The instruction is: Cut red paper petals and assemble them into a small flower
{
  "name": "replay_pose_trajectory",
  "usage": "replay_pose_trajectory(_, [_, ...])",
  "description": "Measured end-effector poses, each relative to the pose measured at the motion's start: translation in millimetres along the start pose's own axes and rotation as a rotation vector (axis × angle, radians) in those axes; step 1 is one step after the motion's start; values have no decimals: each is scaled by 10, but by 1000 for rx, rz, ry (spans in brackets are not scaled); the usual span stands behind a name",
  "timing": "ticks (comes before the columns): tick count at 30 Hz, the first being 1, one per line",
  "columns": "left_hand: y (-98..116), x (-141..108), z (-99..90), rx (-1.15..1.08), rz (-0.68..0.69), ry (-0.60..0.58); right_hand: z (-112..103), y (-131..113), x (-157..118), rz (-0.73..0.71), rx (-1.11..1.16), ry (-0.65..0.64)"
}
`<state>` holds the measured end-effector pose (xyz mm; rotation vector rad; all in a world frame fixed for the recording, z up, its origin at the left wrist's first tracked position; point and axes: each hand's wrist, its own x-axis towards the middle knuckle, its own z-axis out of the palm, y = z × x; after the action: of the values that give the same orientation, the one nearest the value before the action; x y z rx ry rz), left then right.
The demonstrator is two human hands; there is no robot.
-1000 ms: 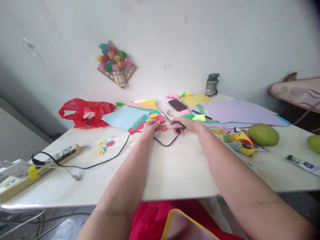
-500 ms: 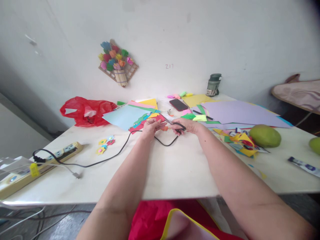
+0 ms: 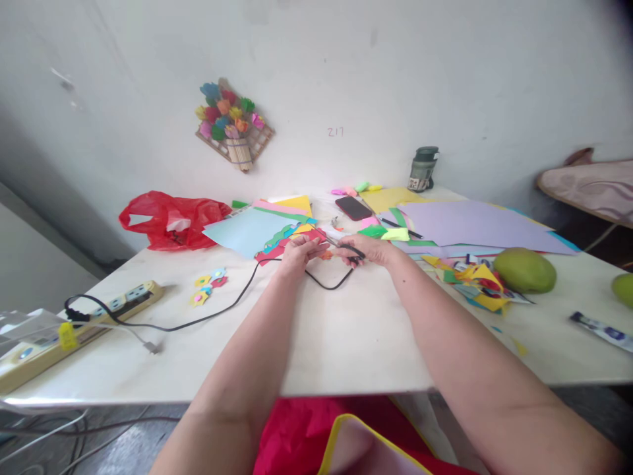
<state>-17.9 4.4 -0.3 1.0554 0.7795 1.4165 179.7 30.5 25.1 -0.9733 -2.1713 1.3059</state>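
My right hand (image 3: 368, 251) is wrapped round the black handles of a pair of scissors (image 3: 352, 250), its blades pointing left and away from me. Facing it, my left hand (image 3: 302, 252) is closed in a pinch close to the blades. What it pinches is too small to name; a bit of orange (image 3: 327, 254) shows by its fingertips. Just beyond the left hand lie red, yellow, blue and green cut papers (image 3: 277, 245) with wavy edges. A black cord (image 3: 329, 287) runs over the table below both hands. Small paper flowers (image 3: 202, 297) lie to the left.
A power strip (image 3: 113, 307) and red plastic bag (image 3: 173, 221) are at left. Behind the hands lie a phone (image 3: 353, 208) and coloured sheets (image 3: 459, 223). Paper scraps (image 3: 477, 284), a green mango-like fruit (image 3: 524, 269) and a tube (image 3: 603, 331) are at right. A bottle (image 3: 423, 169) stands at the back.
My right hand and the scissors have shifted very slightly left, and the handles look a little closer together. The left hand stays in place.
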Motion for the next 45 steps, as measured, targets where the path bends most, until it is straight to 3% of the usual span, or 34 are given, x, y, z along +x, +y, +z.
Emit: replay_pose_trajectory(45, [-7,-8,20,-21,6,19,27,-5,34,71,-5,55])
